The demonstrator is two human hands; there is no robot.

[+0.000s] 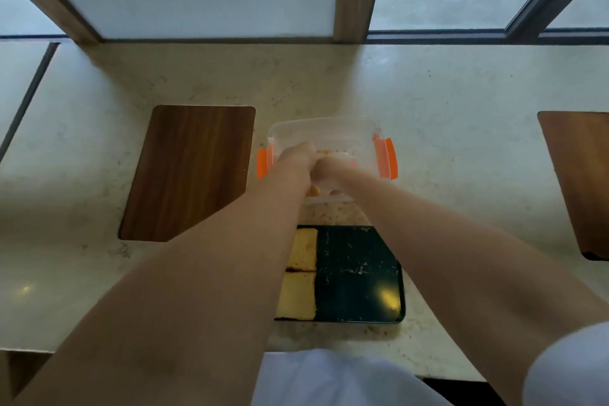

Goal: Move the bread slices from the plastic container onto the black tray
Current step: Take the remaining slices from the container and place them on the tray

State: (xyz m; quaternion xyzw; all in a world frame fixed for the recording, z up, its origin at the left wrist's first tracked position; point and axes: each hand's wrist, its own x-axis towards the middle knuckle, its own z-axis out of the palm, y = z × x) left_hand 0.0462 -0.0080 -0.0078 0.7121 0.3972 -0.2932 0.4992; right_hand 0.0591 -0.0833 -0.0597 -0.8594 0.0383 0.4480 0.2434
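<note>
Head view: both hands' fingers (298,155) reach into the plastic container (329,128), bread blurred.

text: none readable | labels: none | brands: none | numbers: none

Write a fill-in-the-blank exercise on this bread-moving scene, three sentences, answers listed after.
1. Both hands reach into the clear plastic container, whose clips are coloured ____.
2. The number of bread slices visible on the black tray is ____.
3. Those slices lie along the tray's ____ side.

Answers: orange; two; left
</note>
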